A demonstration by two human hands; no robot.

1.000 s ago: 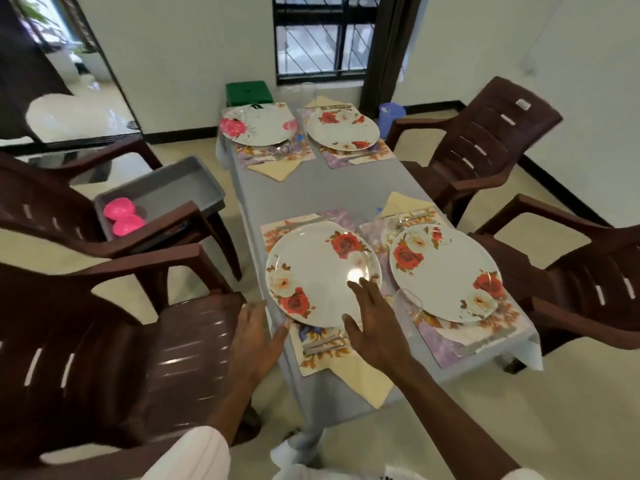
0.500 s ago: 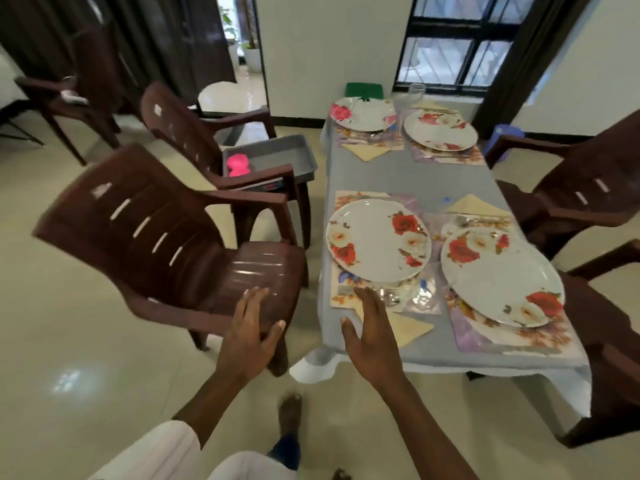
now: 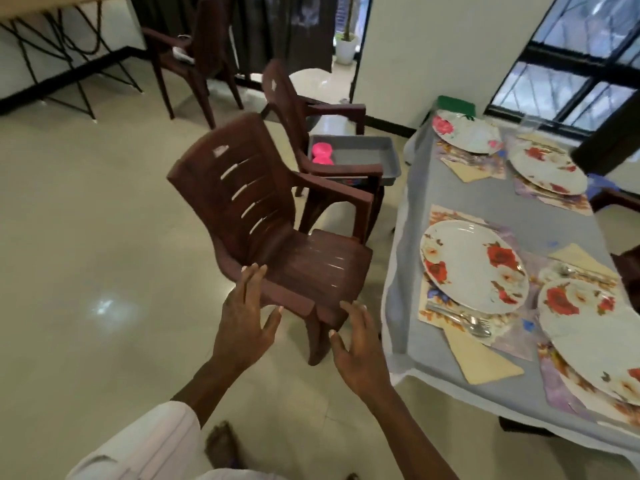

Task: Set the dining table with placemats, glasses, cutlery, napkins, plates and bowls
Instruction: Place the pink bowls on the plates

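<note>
**Plates down, bowls likely next**

Left hand and right hand have left the white floral plate on the grey-clothed table; both hover empty, spread wide. Pink plastic bowls wait in the grey rectangular tray on a brown chair.

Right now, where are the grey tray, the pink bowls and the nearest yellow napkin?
grey tray [image 3: 367, 154]: head view, bare inner floor of the tray.
pink bowls [image 3: 322, 154]: head view, middle of the pink pair.
yellow napkin [image 3: 481, 358]: head view, centre of the folded napkin.
</note>
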